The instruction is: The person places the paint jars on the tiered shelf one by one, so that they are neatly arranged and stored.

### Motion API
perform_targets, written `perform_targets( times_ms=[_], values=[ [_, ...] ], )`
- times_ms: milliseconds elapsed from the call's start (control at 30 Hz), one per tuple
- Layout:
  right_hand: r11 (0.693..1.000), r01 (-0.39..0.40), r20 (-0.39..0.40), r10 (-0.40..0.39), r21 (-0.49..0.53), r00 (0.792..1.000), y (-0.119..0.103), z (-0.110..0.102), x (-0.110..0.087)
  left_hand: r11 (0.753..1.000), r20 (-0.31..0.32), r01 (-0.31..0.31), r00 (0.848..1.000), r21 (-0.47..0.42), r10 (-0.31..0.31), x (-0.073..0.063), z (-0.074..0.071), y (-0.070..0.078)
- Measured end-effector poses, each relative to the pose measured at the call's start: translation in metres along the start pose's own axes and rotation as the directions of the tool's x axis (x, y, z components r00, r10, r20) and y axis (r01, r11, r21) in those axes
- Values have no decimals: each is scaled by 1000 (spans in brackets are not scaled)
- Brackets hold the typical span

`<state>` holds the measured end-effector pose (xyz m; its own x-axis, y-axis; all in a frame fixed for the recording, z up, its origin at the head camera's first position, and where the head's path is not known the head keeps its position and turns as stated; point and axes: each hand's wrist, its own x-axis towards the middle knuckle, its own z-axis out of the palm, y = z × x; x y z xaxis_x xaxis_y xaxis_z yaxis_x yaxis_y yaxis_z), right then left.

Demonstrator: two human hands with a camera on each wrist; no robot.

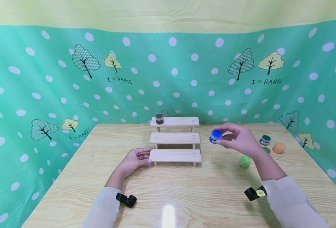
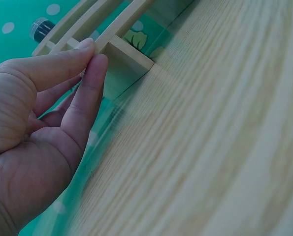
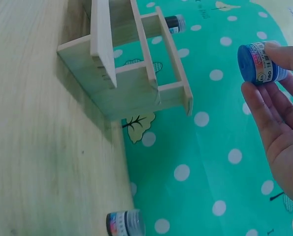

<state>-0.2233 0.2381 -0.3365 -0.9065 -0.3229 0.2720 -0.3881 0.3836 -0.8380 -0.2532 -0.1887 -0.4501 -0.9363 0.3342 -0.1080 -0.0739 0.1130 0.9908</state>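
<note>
A three-step wooden display rack (image 1: 174, 155) stands on the table. My left hand (image 1: 133, 162) pinches the left end of its lowest step between thumb and fingertips, seen closely in the left wrist view. My right hand (image 1: 240, 140) grips a blue paint jar (image 1: 215, 136) by its sides, up in the air to the right of the rack. The jar's printed label (image 3: 264, 63) shows in the right wrist view. On the top step, at the left end, sits a dark brown or black paint jar (image 1: 159, 119).
Right of the rack lie a light green paint jar (image 1: 244, 161), a dark green jar (image 1: 265, 140), an orange jar (image 1: 278, 148) and a flat green disc (image 1: 266, 150) close by my right wrist. A dotted green cloth (image 1: 173, 82) hangs behind the wooden table (image 1: 207, 196).
</note>
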Motion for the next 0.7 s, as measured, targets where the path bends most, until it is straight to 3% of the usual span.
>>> perform_targets(
  times_ms=[267,700],
  values=[
    [1000,2,26,-2,6,1000,-13,4,20,1000,11,-10,1000,-10,10,1,0,-1],
    [996,85,24,-86,16,996,-30,20,52,1000,10,7,1000,-9,-7,0,0,0]
  ],
)
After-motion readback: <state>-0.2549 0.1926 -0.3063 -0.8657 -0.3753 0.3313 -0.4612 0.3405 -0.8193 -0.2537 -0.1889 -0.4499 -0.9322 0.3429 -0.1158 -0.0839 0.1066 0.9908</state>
